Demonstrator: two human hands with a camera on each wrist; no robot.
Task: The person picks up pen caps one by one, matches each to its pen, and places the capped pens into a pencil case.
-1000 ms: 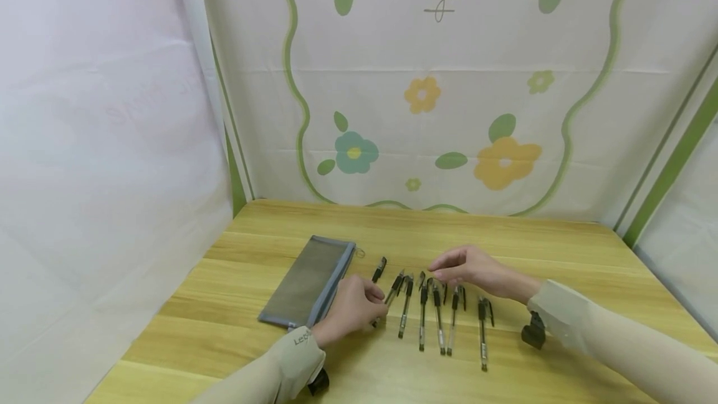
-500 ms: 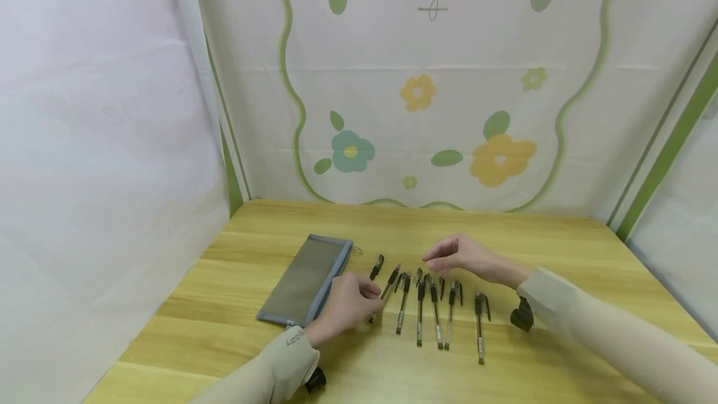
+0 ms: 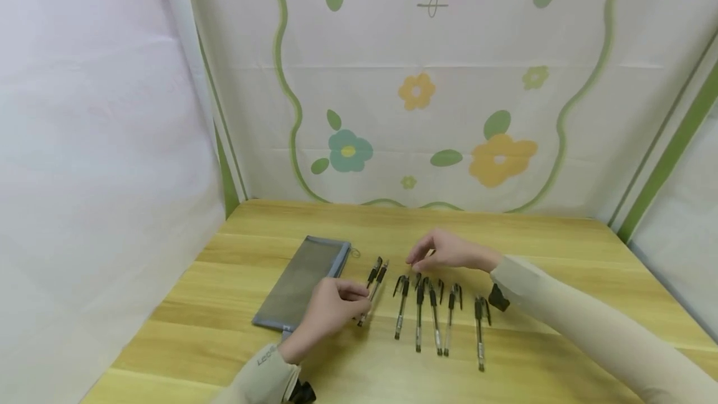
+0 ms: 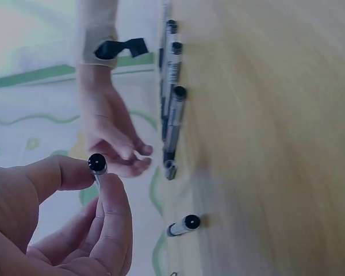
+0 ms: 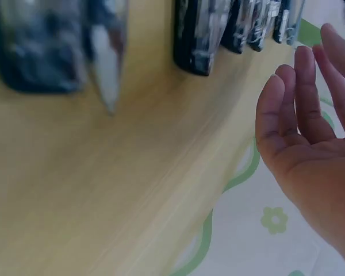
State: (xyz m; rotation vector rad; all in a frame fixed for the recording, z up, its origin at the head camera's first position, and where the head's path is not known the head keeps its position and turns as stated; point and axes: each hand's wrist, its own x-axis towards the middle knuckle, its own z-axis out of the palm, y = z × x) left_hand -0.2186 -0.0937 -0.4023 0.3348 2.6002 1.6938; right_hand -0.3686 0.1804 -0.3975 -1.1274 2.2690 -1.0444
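In the head view, my left hand (image 3: 335, 305) pinches a clear-barrelled pen (image 3: 379, 276) between thumb and fingers. The black end of this pen shows up close in the left wrist view, raised off the table. Another pen (image 3: 373, 272) lies just left of it, partly hidden by my fingers. My right hand (image 3: 449, 250) hovers behind the upper ends of the row, its fingers loosely bent and holding nothing, as the right wrist view (image 5: 310, 126) shows. Several similar pens lie side by side on the table, including one pen (image 3: 401, 310) nearest the left hand and one (image 3: 480, 335) at the right end.
A grey mesh zip pouch (image 3: 288, 282) with blue-grey edging lies flat left of the pens, partly behind my left hand. The wooden table (image 3: 269, 223) ends at a floral curtain (image 3: 381, 111) at the back. White cloth (image 3: 101, 173) hangs on the left.
My left hand has shifted left with the pen, bringing it beside the leftmost pen and away from the row. My right hand has moved left and slightly farther back.
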